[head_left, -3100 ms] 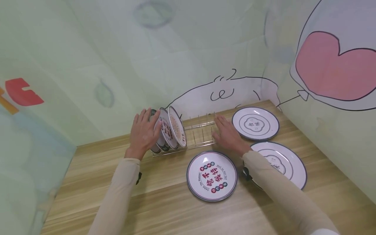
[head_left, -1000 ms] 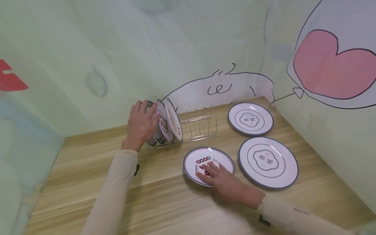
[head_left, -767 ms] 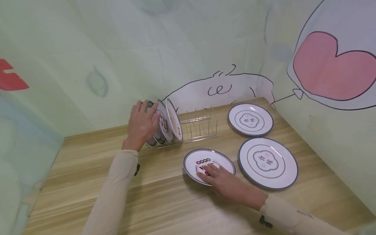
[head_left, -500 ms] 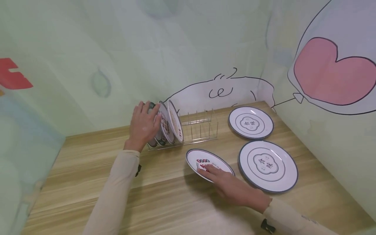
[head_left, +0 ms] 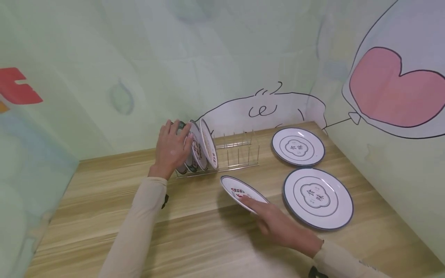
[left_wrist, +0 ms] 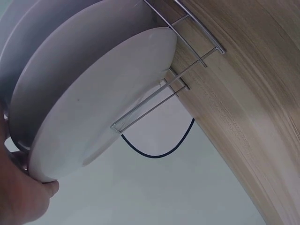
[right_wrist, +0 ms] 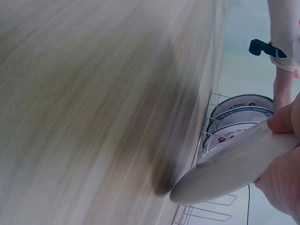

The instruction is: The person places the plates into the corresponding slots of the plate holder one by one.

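My right hand [head_left: 283,227] grips a white plate [head_left: 240,193] with red print by its near right rim. In the right wrist view the raised plate [right_wrist: 229,171] hangs tilted over the wood, seen nearly edge-on. A wire rack [head_left: 238,168] stands at the back, with several plates [head_left: 209,148] upright in its left part. My left hand [head_left: 172,148] holds the top of the leftmost plates, fingers over the rims. In the left wrist view, a fingertip [left_wrist: 52,187] shows past the rim of the nearest plate [left_wrist: 101,101]; the other fingers are mostly hidden.
Two white plates lie flat on the right: a smaller blue-rimmed plate [head_left: 298,146] behind a larger one [head_left: 318,199]. The wooden tabletop [head_left: 114,185] meets printed wall sheets at the back [head_left: 149,96] and right. The rack's right slots hold no plates.
My right hand went from the rack to the red-printed plate, first flat on it, then gripping its rim. The plate has tipped up, left side raised. The left hand stays on the racked plates.
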Demonstrator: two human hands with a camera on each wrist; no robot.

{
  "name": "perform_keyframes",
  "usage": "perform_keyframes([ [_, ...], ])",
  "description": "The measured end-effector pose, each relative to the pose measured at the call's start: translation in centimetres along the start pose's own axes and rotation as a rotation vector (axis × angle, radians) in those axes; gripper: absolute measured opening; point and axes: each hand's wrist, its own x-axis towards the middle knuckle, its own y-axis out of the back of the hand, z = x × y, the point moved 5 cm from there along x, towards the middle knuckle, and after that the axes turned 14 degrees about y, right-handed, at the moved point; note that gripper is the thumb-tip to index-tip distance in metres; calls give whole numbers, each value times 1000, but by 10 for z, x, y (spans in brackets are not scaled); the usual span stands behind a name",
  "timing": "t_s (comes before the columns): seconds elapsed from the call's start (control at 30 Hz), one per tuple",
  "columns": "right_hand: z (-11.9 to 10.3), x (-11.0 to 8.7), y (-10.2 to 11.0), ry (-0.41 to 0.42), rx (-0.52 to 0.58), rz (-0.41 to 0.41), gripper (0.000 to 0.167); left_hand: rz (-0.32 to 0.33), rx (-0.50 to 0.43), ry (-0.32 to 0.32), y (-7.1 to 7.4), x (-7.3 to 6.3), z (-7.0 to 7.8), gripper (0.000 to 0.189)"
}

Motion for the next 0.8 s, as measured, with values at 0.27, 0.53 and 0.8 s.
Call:
perform_keyframes([
  [0.27,-2,2,7,-27,12,143,53,47,-42,-22,2,-1,0,51],
  [0.53,-6,5,7,-78,175,325,36,31,-49,-14,2,-3,1,52],
  [0.8,-6,10,9,-386,344,422,44,34,-51,-9,3,-2,1,52],
])
